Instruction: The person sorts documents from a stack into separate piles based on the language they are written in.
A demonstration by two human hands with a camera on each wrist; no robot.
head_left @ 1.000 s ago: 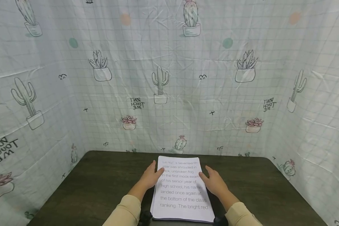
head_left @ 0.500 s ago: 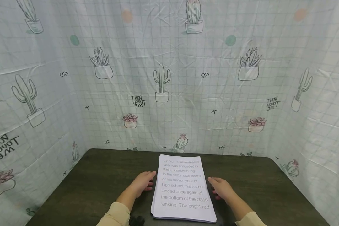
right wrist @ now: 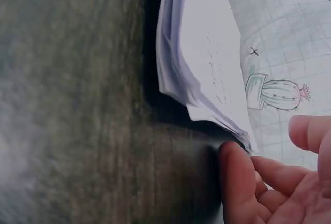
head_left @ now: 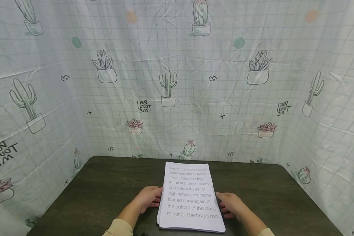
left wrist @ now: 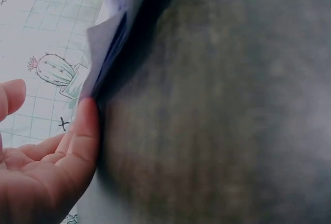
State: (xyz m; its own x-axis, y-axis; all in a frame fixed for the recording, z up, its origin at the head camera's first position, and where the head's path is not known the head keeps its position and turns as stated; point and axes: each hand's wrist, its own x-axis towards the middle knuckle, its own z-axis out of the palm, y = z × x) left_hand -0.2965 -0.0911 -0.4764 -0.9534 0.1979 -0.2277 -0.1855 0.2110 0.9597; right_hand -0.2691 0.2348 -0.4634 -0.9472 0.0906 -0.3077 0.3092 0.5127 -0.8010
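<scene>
A stack of printed paper (head_left: pixel 191 196) lies on the dark wooden table (head_left: pixel 106 183), its text facing up. The sheets do not line up, and loose edges stick out along the sides in both wrist views. My left hand (head_left: pixel 148 198) is at the stack's left edge, fingers loosely bent. In the left wrist view a fingertip (left wrist: pixel 88 110) meets the paper edge, and the thumb stands apart. On the other side, my right hand (head_left: pixel 231 205) is beside the right edge. Its fingers (right wrist: pixel 238 172) come close to a corner of the sheets in the right wrist view, with the thumb raised.
A pale curtain (head_left: pixel 183 82) printed with cacti and grid lines hangs behind the table and along both sides. The table's far edge runs close to the cloth. Dark tabletop extends left and right of the paper.
Both hands have come off the top of the stack, moved outward and lowered toward the table, nearer the body. The left hand then moved slightly back in to the edge. The stack stays put.
</scene>
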